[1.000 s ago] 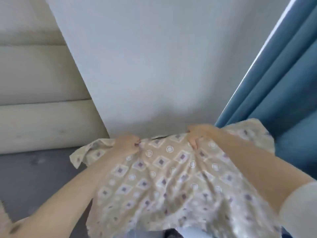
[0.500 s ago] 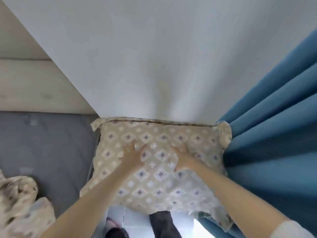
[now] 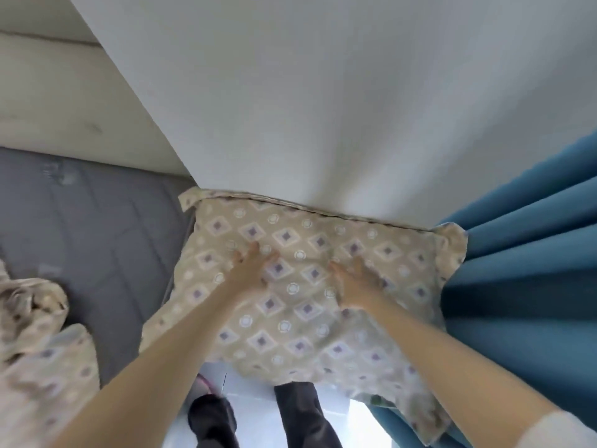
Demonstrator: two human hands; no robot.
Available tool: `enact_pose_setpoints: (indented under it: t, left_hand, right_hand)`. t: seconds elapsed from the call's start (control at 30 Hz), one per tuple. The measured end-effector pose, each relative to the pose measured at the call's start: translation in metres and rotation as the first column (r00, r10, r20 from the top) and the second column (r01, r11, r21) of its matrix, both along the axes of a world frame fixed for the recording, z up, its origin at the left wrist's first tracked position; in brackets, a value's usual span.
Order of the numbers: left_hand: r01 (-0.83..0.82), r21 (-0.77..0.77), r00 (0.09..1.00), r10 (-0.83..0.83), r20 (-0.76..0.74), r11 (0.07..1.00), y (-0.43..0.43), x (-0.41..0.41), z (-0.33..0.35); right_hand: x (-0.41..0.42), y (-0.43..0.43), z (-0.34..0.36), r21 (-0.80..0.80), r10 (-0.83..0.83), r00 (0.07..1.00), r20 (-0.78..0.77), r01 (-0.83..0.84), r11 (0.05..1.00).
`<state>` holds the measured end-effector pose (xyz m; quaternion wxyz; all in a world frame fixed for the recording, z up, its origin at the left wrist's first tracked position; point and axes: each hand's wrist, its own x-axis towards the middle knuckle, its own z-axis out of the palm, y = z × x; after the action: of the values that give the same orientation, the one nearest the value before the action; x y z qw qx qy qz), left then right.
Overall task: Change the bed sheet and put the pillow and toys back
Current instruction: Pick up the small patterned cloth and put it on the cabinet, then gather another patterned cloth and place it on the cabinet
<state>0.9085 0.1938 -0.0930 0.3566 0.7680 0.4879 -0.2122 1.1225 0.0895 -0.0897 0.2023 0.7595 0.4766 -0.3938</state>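
A beige pillow [image 3: 310, 227] with a purple diamond print lies flat against the white wall, between the bare grey mattress [image 3: 84, 221] and the blue curtain. My left hand [image 3: 250, 270] presses on its middle with straight, spread fingers. My right hand [image 3: 353, 282] rests flat beside it, a little to the right. A crumpled sheet [image 3: 35, 334] in the same print lies on the mattress at the lower left.
A white wall [image 3: 323, 108] rises right behind the pillow. A blue curtain [image 3: 523, 270] hangs against the pillow's right edge. A cream padded headboard [image 3: 64, 101] stands behind the mattress. My dark trouser legs [image 3: 297, 412] and pale floor show below the pillow.
My hands let go of the pillow's top edge and now lie flat on its middle. The pillow has dropped down flat against the wall.
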Motion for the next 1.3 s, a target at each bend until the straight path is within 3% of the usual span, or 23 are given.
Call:
enact_pose_setpoints:
  t: [0.1, 0.33, 0.5, 0.63, 0.83, 1.07, 1.3]
  left_hand:
    - [0.012, 0.057, 0.996, -0.017, 0.084, 0.998, 0.003, -0.014, 0.016]
    - [-0.346, 0.213, 0.929, 0.301, 0.217, 0.914, 0.012, -0.073, 0.083]
    - [-0.524, 0.311, 0.845, 0.436, 0.311, 0.793, 0.013, -0.145, 0.128]
    - [-0.662, 0.329, 0.746, 0.546, 0.381, 0.674, -0.004, -0.238, 0.151]
    - [-0.829, 0.284, 0.560, 0.712, 0.423, 0.483, -0.051, -0.364, 0.161]
    - [-0.908, 0.267, 0.405, 0.833, 0.377, 0.321, -0.111, -0.490, 0.164]
    - [-0.967, 0.236, 0.180, 0.909, 0.377, 0.094, -0.193, -0.603, 0.153]
  right_hand:
    - [-0.010, 0.011, 0.022, 0.075, -0.005, 0.998, 0.068, 0.000, 0.997]
    - [-0.067, 0.064, 0.090, 0.340, 0.011, 0.998, -0.056, 0.009, 0.940]
    - [-0.140, 0.101, 0.130, 0.508, 0.127, 0.986, -0.104, -0.057, 0.859]
    - [-0.224, 0.120, 0.157, 0.588, 0.336, 0.932, -0.138, -0.196, 0.785]
    - [-0.350, 0.125, 0.184, 0.592, 0.530, 0.828, -0.181, -0.339, 0.731]
    - [-0.493, 0.115, 0.189, 0.549, 0.689, 0.709, -0.150, -0.520, 0.654]
    - [-0.636, 0.083, 0.167, 0.465, 0.799, 0.560, -0.219, -0.660, 0.590]
